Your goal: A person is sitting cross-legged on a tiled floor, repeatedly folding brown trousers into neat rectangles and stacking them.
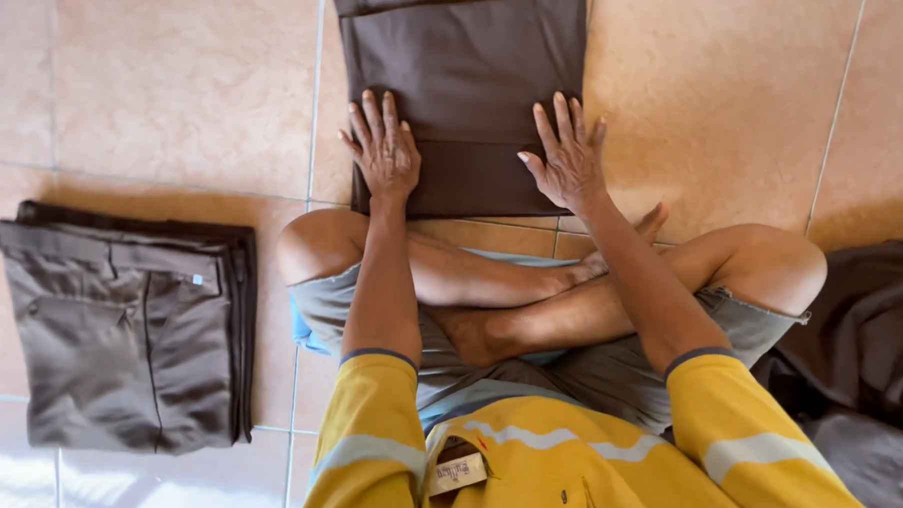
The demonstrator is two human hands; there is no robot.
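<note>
I see a tiled floor [166,94] — peach tiles, pale grout. Directly on it: a brown folded garment [465,73] at top centre, a stack of folded grey-brown trousers [124,336] on the left, a loose dark cloth heap [865,350] on the right — and the seated person, cross-legged.

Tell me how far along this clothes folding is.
Done: a stack of folded trousers lies on the tiled floor to the person's left. In hand: left hand and right hand press flat on a dark brown garment, partly folded. Left: a loose dark heap to their right.
</note>
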